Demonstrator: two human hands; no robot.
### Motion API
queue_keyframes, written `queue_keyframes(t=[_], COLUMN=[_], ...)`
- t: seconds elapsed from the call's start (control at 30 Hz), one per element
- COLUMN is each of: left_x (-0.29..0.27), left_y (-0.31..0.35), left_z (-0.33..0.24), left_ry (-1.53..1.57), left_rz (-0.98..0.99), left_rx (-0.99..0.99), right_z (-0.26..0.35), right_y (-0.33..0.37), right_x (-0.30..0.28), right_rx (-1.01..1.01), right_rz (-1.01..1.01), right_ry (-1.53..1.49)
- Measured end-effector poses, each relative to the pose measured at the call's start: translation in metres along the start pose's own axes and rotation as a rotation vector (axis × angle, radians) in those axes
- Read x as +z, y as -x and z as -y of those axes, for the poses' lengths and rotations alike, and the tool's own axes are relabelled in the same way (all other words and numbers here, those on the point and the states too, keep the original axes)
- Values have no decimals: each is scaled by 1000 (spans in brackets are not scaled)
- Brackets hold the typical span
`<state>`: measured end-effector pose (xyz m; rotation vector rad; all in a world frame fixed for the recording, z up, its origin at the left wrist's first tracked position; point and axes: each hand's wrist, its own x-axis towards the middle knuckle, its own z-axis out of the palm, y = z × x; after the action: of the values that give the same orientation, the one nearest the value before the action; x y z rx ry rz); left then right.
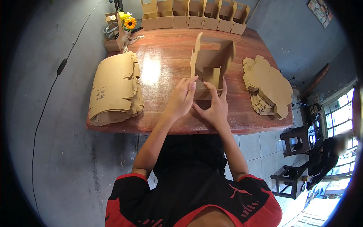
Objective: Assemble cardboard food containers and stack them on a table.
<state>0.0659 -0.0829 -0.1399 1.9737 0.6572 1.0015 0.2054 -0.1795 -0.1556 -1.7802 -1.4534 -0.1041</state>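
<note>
A partly folded brown cardboard box stands on the wooden table in front of me, its top open and a handle cut-out in its back panel. My left hand grips the box's near left corner, fingers together along the side panel. With its thumb low and fingers curled over the top edge, my right hand pinches the near front panel. An inner flap stands up inside the box. My hands hide part of the box's near side.
Flat cardboard sheets are stacked on the left, and cut cardboard pieces on the right. Several finished cardboard boxes line the table's far edge. A cardboard holder with flowers stands far left. A person sits at right.
</note>
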Motion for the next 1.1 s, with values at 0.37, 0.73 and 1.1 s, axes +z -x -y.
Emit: queue_keyframes(t=[0.37, 0.73, 1.1], left_x=[-8, 7, 8], left_y=[27, 71, 61], left_z=[24, 13, 2], left_ry=[69, -540, -637], left_rz=[-98, 129, 203], left_rx=[-53, 93, -11], right_z=[-17, -129, -328], right_y=[-46, -191, -298], right_x=[25, -94, -125], right_rx=[47, -120, 310], right_rz=[-186, -417, -454], right_ry=[58, 85, 157])
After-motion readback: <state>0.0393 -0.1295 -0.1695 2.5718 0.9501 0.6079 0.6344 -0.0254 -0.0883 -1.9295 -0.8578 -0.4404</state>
